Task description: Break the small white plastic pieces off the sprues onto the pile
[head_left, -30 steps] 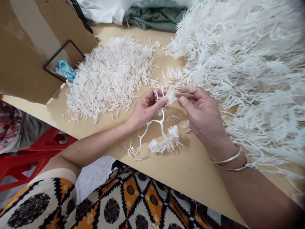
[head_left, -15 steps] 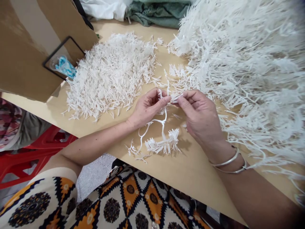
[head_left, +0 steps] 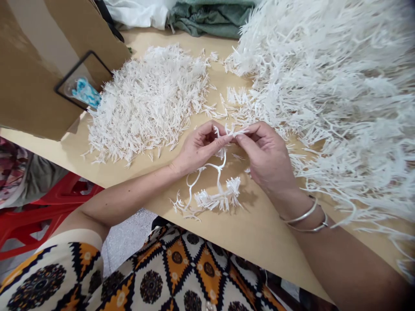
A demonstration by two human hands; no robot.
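White branch [head_left: 223,161] over the desk [head_left: 259,242], left hand [head_left: 199,147] gripping it, fingers of the right hand [head_left: 271,159] pinching a tuft [head_left: 240,131]; looks partway: one fork [head_left: 190,192] bare, lower clump [head_left: 220,198] still on, loose heap [head_left: 149,103] apparently done, big pile [head_left: 343,108] left.

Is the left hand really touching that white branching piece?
Touching: the head view shows the left hand pinching the white branching piece, its thumb pressed across the upper part.

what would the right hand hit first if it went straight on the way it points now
The right hand would first meet the white strands at its fingertips, then most likely the left hand just beyond; depth there is hard to judge.
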